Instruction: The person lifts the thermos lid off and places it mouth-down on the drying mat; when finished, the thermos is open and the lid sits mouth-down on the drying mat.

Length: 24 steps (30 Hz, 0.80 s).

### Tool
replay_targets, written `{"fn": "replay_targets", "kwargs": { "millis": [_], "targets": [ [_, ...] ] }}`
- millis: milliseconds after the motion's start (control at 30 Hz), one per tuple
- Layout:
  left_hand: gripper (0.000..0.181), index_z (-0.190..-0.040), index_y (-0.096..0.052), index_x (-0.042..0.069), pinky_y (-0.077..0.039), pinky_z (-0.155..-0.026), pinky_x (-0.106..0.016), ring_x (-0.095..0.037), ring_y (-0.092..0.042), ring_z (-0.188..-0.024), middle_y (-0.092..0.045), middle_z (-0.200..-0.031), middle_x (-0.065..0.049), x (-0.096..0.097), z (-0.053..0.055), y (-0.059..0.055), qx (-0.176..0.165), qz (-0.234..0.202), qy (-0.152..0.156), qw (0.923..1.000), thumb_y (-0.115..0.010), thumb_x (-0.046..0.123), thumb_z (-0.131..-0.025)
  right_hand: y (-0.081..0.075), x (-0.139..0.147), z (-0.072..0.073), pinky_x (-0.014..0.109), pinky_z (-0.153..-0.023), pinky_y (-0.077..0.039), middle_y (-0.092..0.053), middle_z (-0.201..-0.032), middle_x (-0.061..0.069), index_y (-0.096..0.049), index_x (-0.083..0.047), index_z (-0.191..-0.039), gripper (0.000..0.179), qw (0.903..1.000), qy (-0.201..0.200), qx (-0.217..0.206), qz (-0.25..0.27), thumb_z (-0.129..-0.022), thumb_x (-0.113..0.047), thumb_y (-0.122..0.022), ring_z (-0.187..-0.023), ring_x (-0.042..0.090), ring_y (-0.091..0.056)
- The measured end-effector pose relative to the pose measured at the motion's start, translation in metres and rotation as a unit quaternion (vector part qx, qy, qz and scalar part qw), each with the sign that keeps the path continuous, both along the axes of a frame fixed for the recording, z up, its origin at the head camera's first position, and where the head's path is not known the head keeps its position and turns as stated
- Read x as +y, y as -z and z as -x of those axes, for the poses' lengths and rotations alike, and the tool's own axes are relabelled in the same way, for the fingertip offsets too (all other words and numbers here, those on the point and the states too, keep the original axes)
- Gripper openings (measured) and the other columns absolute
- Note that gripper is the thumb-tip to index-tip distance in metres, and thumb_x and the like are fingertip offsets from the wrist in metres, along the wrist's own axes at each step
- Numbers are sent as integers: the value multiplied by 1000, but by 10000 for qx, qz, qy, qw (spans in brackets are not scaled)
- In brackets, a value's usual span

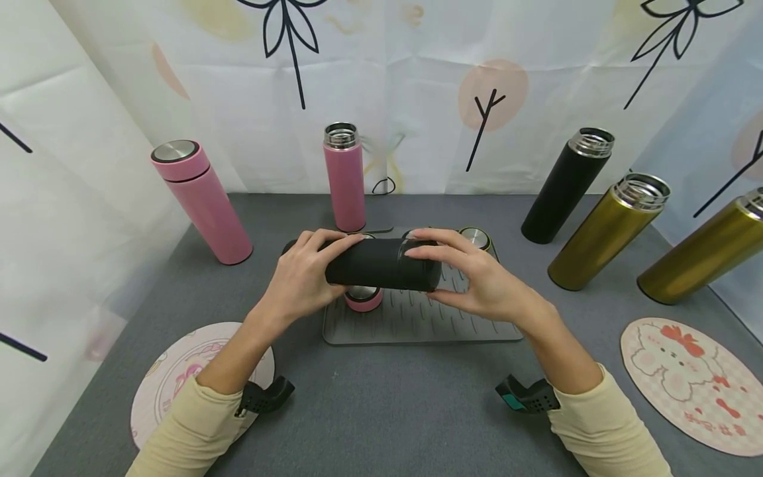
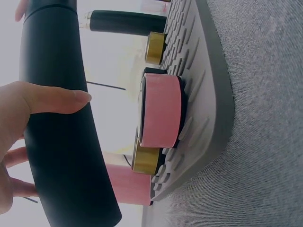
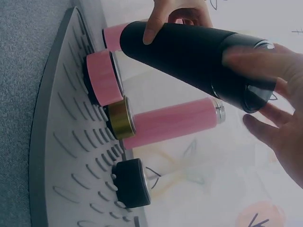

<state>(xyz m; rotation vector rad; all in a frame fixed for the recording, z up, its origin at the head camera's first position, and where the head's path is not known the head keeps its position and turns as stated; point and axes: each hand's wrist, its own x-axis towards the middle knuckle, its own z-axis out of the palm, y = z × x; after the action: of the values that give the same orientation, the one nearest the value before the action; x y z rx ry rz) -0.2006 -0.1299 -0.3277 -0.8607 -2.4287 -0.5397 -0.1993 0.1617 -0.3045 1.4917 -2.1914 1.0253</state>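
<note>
A black thermos bottle [image 1: 381, 265] lies level in the air above the grey ridged mat [image 1: 417, 331], held by both hands. My left hand [image 1: 303, 275] grips its body toward the left end, thumb across the near side in the left wrist view. Around the lidded right end, the fingers and thumb of my right hand [image 1: 477, 275] are curled; they look blurred in the right wrist view. A pink cap [image 1: 363, 303] sits on the mat below the bottle. Behind it stand a gold cap [image 3: 121, 118] and a black cap [image 3: 132, 183], partly hidden from the head view.
A lidded pink bottle [image 1: 203, 205] stands at left, an uncapped pink bottle [image 1: 346, 179] at the back. On the right are an uncapped black bottle [image 1: 566, 189] and two gold bottles [image 1: 608, 232]. Round patterned placemats lie at left [image 1: 157, 371] and right [image 1: 694, 384].
</note>
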Motion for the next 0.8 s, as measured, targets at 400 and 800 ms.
{"fn": "replay_targets", "kwargs": {
  "millis": [400,800],
  "targets": [
    [75,-129,-61,18,-45,-83,-52,-34,-52,-102,-57,-119,-13,3,-2,3,670,114,-342,9971,-88,8,-60,-4,-11,-9,41,-77,-54,-40,-137,17,-40,-9,-141,59,8801,1296,-4455,1006,-91,-22,-67,-115,31,-55],
    [75,-129,-61,18,-46,-81,-53,-34,-52,-101,-57,-119,-12,4,0,3,656,149,-304,9973,-89,9,-60,-7,-7,-10,39,-84,-52,-42,-135,7,-49,-11,-134,61,9031,1249,-3985,1003,-80,-9,-78,-117,26,-51]
  ]
}}
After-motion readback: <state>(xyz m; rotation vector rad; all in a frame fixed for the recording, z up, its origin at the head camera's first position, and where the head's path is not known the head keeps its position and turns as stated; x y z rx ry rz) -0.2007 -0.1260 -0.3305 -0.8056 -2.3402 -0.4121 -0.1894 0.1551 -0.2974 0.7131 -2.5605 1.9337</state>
